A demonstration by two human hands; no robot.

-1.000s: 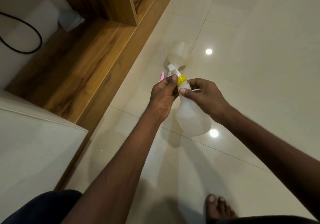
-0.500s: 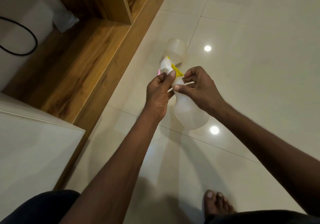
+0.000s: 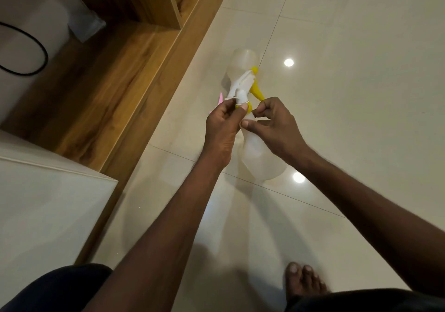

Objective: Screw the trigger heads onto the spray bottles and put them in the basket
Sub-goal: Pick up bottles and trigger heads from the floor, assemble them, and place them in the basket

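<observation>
So the person's standing over the tiled floor (image 3: 337, 95) with one spray bottle (image 3: 261, 157) held up in mid-air between both hands. Its long axis runs diagonally away from them: fat base pointing back toward their bare foot (image 3: 305, 280), neck pointing out toward the wooden shelf unit (image 3: 134, 75). The left hand (image 3: 222, 125) is closed around the trigger head (image 3: 243, 86), fingertips pinching right at the yellow collar (image 3: 249, 106), so that's the hand doing the twisting. The right hand (image 3: 274, 123) is pinched on the bottle's neck just below the collar, thumb and fingers curled in, holding it steady. The hands are practically touching each other at the joint.

Count-wise: one white-and-yellow trigger head, and two bottles, since a second clear bottle (image 3: 243, 62) sits on the floor right behind the head. There's a sliver of something pink (image 3: 219, 97) behind the left hand, can't tell what. No basket anywhere in view, so I'd guess they're mid-screwing.
</observation>
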